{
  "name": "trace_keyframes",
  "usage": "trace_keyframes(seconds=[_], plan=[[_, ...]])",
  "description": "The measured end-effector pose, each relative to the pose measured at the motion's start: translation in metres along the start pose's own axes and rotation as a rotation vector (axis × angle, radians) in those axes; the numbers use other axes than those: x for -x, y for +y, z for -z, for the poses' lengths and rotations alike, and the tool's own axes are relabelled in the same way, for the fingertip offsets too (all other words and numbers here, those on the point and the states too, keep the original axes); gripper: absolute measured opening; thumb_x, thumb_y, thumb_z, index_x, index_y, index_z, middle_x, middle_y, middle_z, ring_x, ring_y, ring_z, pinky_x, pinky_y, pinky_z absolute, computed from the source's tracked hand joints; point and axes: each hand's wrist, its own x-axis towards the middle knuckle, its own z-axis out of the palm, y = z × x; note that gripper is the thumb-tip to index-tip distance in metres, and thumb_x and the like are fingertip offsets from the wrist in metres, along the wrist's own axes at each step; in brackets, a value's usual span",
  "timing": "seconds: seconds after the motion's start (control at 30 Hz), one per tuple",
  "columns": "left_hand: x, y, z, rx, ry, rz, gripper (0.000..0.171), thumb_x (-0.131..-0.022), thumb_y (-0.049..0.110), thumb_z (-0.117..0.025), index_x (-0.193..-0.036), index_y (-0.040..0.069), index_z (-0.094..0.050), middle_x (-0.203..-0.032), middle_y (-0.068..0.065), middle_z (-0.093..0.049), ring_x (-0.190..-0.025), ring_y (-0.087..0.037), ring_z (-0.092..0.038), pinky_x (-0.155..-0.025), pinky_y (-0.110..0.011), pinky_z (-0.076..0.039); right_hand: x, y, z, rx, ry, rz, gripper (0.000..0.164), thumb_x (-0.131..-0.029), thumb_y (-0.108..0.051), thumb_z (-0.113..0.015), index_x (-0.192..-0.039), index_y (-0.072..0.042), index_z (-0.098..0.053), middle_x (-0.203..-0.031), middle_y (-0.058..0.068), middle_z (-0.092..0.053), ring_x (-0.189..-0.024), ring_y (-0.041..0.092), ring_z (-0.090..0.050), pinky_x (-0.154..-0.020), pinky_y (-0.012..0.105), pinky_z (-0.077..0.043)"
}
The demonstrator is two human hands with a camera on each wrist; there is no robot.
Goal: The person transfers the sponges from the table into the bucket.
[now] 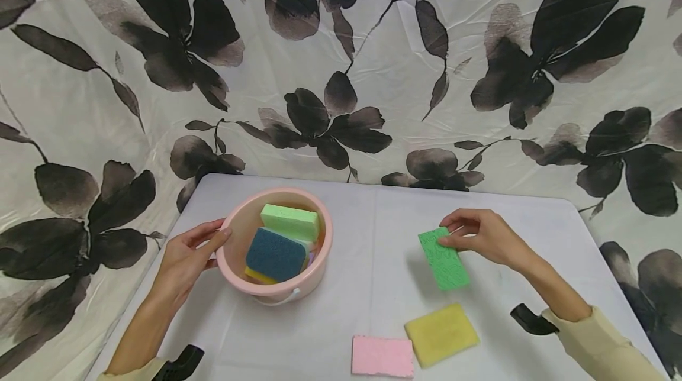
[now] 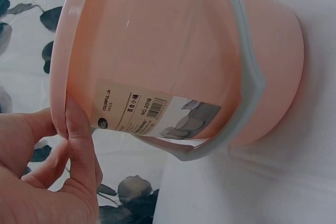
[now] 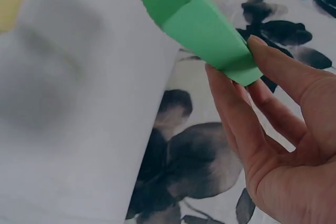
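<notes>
A pink bucket (image 1: 234, 274) with a pale handle (image 2: 253, 72) stands on the table's left half. My left hand (image 1: 183, 257) pinches its rim between thumb and fingers; the left wrist view shows a paper label (image 2: 152, 109) on the wall. Inside the bucket lie a light green sponge (image 1: 290, 222), a dark blue scouring sponge (image 1: 275, 254) and a bit of yellow, with other pieces partly hidden. On the right, my right hand (image 1: 487, 238) pinches a green sponge (image 1: 444, 262) by one end, raised above the table. Its shadow falls below it.
Near the front of the white table (image 1: 298, 339) lie a pink sponge (image 1: 382, 357) and a yellow sponge (image 1: 442, 335), close beside each other. A curtain-like cloth with dark flowers (image 1: 330, 126) hangs behind the table and down its sides.
</notes>
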Motion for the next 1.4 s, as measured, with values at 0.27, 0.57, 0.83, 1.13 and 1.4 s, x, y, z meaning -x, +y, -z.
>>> trace_keyframes(seconds=[0.27, 0.57, 0.83, 1.13, 1.4], plan=[[0.000, 0.001, 0.000, 0.002, 0.012, 0.017, 0.065, -0.100, 0.043, -0.067, -0.151, 0.006, -0.050, -0.148, -0.019, -0.052, -0.090, 0.005, -0.061, -0.074, -0.020, -0.058, -0.018, -0.026, -0.003, -0.168, -0.035, -0.016, 0.038, -0.087, -0.014, -0.084, -0.117, 0.004, -0.067, -0.101, 0.016, -0.069, -0.087, 0.017, -0.072, -0.078, 0.036, -0.062], [0.001, 0.003, 0.000, 0.003, 0.010, 0.019, 0.067, -0.099, 0.044, -0.067, -0.151, 0.005, -0.050, -0.148, -0.020, -0.052, -0.089, 0.007, -0.061, -0.074, -0.020, -0.058, -0.036, -0.050, -0.012, -0.275, -0.058, -0.008, 0.039, -0.088, -0.011, -0.083, -0.119, 0.005, -0.065, -0.103, 0.017, -0.067, -0.087, 0.018, -0.072, -0.082, 0.039, -0.062], [0.001, 0.003, 0.000, 0.004, 0.008, 0.012, 0.067, -0.099, 0.044, -0.068, -0.150, 0.005, -0.050, -0.148, -0.019, -0.052, -0.089, 0.007, -0.062, -0.073, -0.020, -0.058, -0.052, -0.073, -0.026, -0.360, -0.079, 0.027, 0.036, -0.088, -0.007, -0.082, -0.118, 0.003, -0.066, -0.101, 0.016, -0.068, -0.084, 0.020, -0.072, -0.083, 0.045, -0.061], [0.001, 0.003, 0.000, -0.007, 0.017, 0.024, 0.068, -0.098, 0.047, -0.067, -0.150, 0.006, -0.051, -0.148, -0.019, -0.052, -0.089, 0.007, -0.061, -0.073, -0.020, -0.058, -0.071, -0.098, -0.041, -0.404, -0.106, 0.072, 0.035, -0.089, -0.006, -0.080, -0.119, 0.003, -0.067, -0.101, 0.015, -0.069, -0.084, 0.021, -0.073, -0.084, 0.045, -0.061], [0.002, 0.003, 0.000, -0.012, 0.019, 0.003, 0.068, -0.098, 0.047, -0.067, -0.149, 0.005, -0.052, -0.144, -0.018, -0.054, -0.090, 0.004, -0.062, -0.074, -0.021, -0.059, -0.086, -0.117, -0.059, -0.484, -0.106, 0.091, 0.032, -0.090, -0.004, -0.078, -0.118, 0.003, -0.067, -0.101, 0.015, -0.070, -0.085, 0.020, -0.073, -0.085, 0.045, -0.061]])
